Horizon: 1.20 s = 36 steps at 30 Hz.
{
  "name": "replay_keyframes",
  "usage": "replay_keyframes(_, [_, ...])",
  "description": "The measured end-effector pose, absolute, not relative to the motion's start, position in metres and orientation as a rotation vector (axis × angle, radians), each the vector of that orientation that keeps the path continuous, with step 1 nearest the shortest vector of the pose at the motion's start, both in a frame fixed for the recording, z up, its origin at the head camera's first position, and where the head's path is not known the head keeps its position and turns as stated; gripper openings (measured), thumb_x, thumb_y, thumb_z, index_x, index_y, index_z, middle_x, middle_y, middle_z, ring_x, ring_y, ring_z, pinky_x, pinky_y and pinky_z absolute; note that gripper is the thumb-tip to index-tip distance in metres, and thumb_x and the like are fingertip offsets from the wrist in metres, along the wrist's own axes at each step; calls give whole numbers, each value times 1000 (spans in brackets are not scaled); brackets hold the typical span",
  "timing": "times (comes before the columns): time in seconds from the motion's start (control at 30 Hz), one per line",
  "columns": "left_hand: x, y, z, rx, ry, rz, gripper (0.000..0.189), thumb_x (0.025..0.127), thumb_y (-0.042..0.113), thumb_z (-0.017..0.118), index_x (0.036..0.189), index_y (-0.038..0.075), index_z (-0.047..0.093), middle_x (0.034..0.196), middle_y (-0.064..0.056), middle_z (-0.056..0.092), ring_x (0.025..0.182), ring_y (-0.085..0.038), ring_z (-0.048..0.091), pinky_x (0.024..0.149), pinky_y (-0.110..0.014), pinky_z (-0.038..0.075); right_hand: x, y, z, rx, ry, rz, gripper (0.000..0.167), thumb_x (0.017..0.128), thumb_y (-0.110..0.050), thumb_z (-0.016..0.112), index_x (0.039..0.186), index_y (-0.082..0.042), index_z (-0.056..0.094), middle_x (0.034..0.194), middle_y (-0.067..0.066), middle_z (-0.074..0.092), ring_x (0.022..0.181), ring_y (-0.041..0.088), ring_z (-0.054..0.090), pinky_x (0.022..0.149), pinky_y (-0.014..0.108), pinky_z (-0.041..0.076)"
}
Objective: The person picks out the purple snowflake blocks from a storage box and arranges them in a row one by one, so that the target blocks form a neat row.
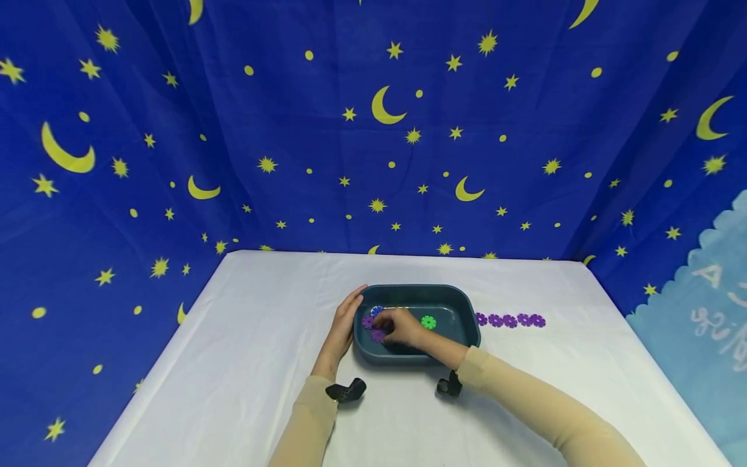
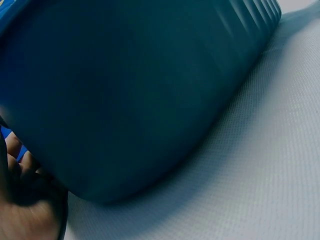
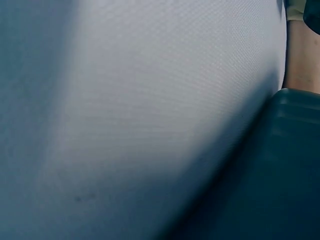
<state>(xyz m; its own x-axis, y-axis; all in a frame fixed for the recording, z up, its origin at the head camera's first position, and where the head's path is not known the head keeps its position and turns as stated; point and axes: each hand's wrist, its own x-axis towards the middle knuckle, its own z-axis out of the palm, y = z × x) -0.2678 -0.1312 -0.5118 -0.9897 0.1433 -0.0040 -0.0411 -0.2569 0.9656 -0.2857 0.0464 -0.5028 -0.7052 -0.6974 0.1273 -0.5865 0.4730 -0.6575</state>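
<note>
**Bare left hand (image 1: 340, 327) bracing a deep, dark teal, rounded-rectangular tray (image 1: 403, 359) while the bare right hand (image 1: 403, 325) is dipping inside**

A dark blue fabric backdrop printed with yellow moons and stars (image 1: 327, 143) is hanging behind everything. Below it, a white cloth-covered surface (image 1: 233, 363) is carrying the work, and a pale blue panel with white lettering (image 1: 718, 324) is showing at the far right. Beige cloth sleeves (image 1: 543, 392) are reaching in from the near side.

The tray is sitting on the surface between the hands. The head view alone is showing its inside; the left wrist view is revealing ridges (image 2: 252, 17) on its outer wall and the cloth's fine weave. The right wrist view is catching another stretch of outer wall, plus a bare forearm (image 3: 302, 57).

The left hand is lying along the tray's left side, fingers fairly straight and touching it. The right hand is bending its fingers down at the tray's left end; whether they are pinching anything, I cannot tell. Small black devices (image 1: 347, 391) are sitting at the wrists.

Smallest are the notched, flower-shaped discs. A blue-and-white disc (image 1: 377, 311), an upper purple disc (image 1: 367, 322) and a lower purple disc (image 1: 377, 336) are lying around the right fingertips. A bright green disc (image 1: 428, 322) is resting apart on the tray floor. Outside, just right of the tray, a row of five purple discs (image 1: 509, 321) is lying on the surface.
</note>
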Motion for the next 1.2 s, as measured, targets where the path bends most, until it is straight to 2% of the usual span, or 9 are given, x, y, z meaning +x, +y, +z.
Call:
replay_keyframes(0.27, [-267,-131,-514,116,1807,2429,47,103,18,37,146,-3,32,156,-15,26,145,-28,21,121,-43,17,-283,47,-504,-1115,2565,-1023,35,66,3,80,100,1,70,92,12,70,80,16,61,71,18,50])
replay_keyframes(0.53, [-266,-130,-515,100,1803,2443,46,103,17,37,145,-3,33,155,-16,28,144,-28,24,121,-43,20,-282,50,-505,-1086,2565,-1117,31,63,4,82,92,5,73,80,12,63,69,5,53,59,12,45])
replay_keyframes(0.7, [-267,-130,-515,102,1805,2430,47,103,17,37,146,-2,33,155,-16,28,145,-29,24,121,-43,20,-285,51,-502,-1024,2503,-1187,30,66,3,80,94,9,72,74,16,68,59,-2,47,53,13,44])
replay_keyframes(0.8, [-267,-130,-514,109,1811,2421,47,103,18,37,146,-1,33,156,-16,27,145,-29,23,121,-44,19,-285,51,-500,-959,2454,-1225,31,69,2,79,97,11,70,71,17,68,57,-2,46,52,13,43])
replay_keyframes(1.03, [-268,-130,-514,130,1818,2416,47,104,18,37,146,-1,33,155,-16,28,144,-28,23,121,-44,19,-283,56,-491,-664,2381,-1447,33,72,1,78,102,13,68,85,24,71,63,-1,55,58,14,50])
replay_keyframes(1.2, [-269,-131,-514,141,1827,2420,46,104,18,37,146,0,34,154,-16,30,143,-29,26,120,-44,21,-284,65,-487,-548,2346,-1556,35,74,0,76,105,13,67,90,25,70,67,1,56,61,15,51])
